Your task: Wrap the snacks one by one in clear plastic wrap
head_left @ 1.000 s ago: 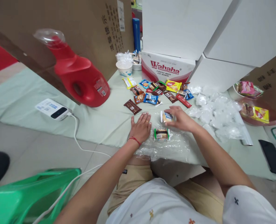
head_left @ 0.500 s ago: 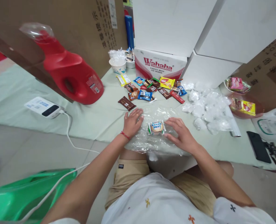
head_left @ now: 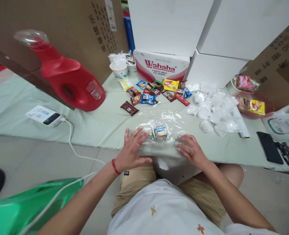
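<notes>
A wrapped biscuit packet point(head_left: 161, 131) with Chinese lettering lies on a sheet of clear plastic film point(head_left: 175, 119) at the table's front edge. To its lower left is my left hand point(head_left: 133, 150), open, fingers spread and thumb stretched towards the right, over the film's near-left part. My right hand point(head_left: 192, 150) is at the film's near-right edge, its fingers slightly bent and apart, fingertips at the film. Neither hand touches the biscuit packet. Beyond the film lie several wrapped snacks, among them a brown packet point(head_left: 129, 108), a blue packet point(head_left: 148, 99) and a yellow packet point(head_left: 171, 85).
Film-wrapped bundles point(head_left: 209, 109) are heaped at the right, beside a film roll point(head_left: 241, 124). Further right are a phone point(head_left: 269, 147) and keys point(head_left: 285, 153). A red jug point(head_left: 72, 81) and a white device point(head_left: 44, 116) with a cable stand left. A Wahaba-style printed carton point(head_left: 161, 67) stands behind.
My left hand has come back towards me and left, with its fingers spreading. My right hand has moved nearer to me, away from the biscuit packet. The view has shifted slightly.
</notes>
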Available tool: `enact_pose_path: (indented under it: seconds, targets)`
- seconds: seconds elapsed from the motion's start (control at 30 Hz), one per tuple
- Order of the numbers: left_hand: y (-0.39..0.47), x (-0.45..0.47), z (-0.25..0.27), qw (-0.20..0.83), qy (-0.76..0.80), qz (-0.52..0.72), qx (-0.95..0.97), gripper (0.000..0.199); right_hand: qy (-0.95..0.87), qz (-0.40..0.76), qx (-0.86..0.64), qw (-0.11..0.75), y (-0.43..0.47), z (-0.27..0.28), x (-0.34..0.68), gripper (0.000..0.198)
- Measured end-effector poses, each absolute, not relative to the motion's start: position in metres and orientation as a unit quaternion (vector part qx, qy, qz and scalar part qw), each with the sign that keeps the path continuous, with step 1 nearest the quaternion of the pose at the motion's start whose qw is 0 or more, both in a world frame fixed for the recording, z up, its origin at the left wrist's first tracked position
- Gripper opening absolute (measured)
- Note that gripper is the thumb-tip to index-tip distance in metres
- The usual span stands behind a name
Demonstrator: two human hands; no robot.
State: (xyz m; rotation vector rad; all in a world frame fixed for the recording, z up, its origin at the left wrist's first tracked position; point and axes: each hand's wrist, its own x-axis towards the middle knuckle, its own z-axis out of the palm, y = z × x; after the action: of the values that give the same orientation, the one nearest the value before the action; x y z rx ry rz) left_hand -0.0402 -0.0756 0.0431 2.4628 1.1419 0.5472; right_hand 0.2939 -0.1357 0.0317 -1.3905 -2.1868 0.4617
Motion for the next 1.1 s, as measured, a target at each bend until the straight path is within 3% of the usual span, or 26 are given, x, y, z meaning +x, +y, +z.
enact_pose_path:
  seconds: [0.13, 0.17, 0.37, 0.53, 0.6, 0.7, 0.77, 0.87, 0.9, 1.03, 1.1]
  targets:
    - [-0.058, -0.041, 0.034, 0.219, 0.460, 0.249, 0.824, 0.028, -0.795, 0.246, -0.497, 0.246, -0.105, 0.063, 0.306, 0.030]
    - [-0.052, -0.041, 0.034, 0.228, 0.464, 0.273, 0.811, 0.022, -0.787, 0.259, -0.503, 0.244, -0.097, 0.069, 0.308, 0.031]
    - [-0.012, -0.030, 0.025, 0.266, 0.551, 0.353, 0.708, 0.026, -0.725, 0.309, -0.564, 0.245, -0.035, 0.068, 0.308, 0.035]
    - [0.001, -0.013, 0.010, 0.203, 0.653, 0.268, 0.679, 0.018, -0.709, 0.227, -0.666, 0.053, -0.008, 0.052, 0.302, 0.021]
    - [0.001, -0.009, 0.004, 0.170, 0.666, 0.273, 0.673, 0.031, -0.721, 0.143, -0.678, 0.018, 0.001, 0.055, 0.301, 0.026]
    - [0.003, -0.005, -0.001, 0.140, 0.665, 0.289, 0.675, 0.063, -0.757, 0.072, -0.646, 0.062, 0.026, 0.063, 0.292, 0.041]
    - [0.005, -0.003, -0.001, 0.146, 0.663, 0.282, 0.678, 0.078, -0.784, 0.087, -0.610, 0.075, 0.049, 0.065, 0.278, 0.059]
    - [0.008, 0.002, 0.004, 0.187, 0.665, 0.268, 0.672, 0.091, -0.795, 0.138, -0.591, 0.016, 0.081, 0.064, 0.250, 0.082]
    - [0.009, 0.004, 0.006, 0.198, 0.664, 0.267, 0.670, 0.092, -0.795, 0.150, -0.588, -0.012, 0.089, 0.064, 0.242, 0.079]
    - [0.010, 0.009, 0.009, 0.217, 0.665, 0.264, 0.664, 0.084, -0.810, 0.190, -0.550, -0.066, 0.096, 0.082, 0.225, 0.029]
    - [0.010, 0.009, 0.008, 0.215, 0.666, 0.264, 0.664, 0.071, -0.829, 0.191, -0.524, -0.039, 0.084, 0.097, 0.225, 0.025]
